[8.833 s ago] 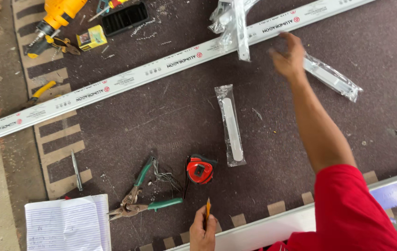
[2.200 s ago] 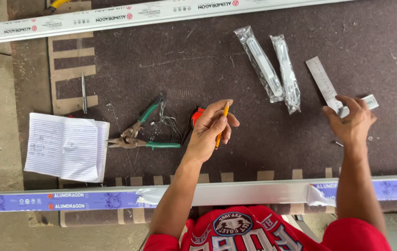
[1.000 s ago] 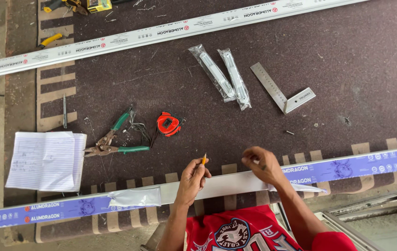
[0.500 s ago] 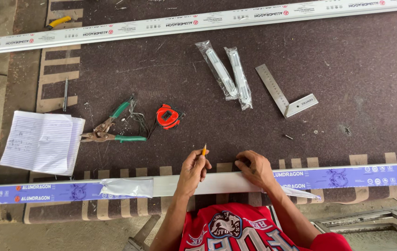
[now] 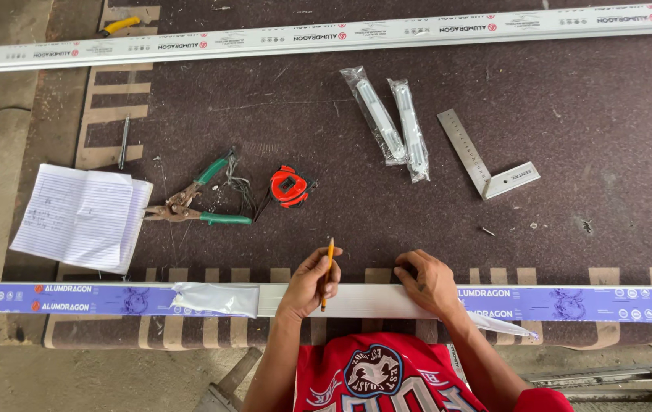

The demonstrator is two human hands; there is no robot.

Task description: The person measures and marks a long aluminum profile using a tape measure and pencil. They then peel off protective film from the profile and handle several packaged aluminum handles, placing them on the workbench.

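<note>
The left hand (image 5: 312,281) is clamped on a yellow pencil (image 5: 327,268), resting on the long white aluminium profile (image 5: 356,300). The right hand (image 5: 427,282) presses flat, fingers spread, on the same profile at the near edge of the dark brown surface (image 5: 570,221).

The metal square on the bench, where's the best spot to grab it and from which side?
Probably the thick short stock of the square, pinched across its width from above. It is the chunkier part and lies flat with bare bench around it, while the thin ruler blade hugs the surface and runs up toward the plastic packets.
</note>
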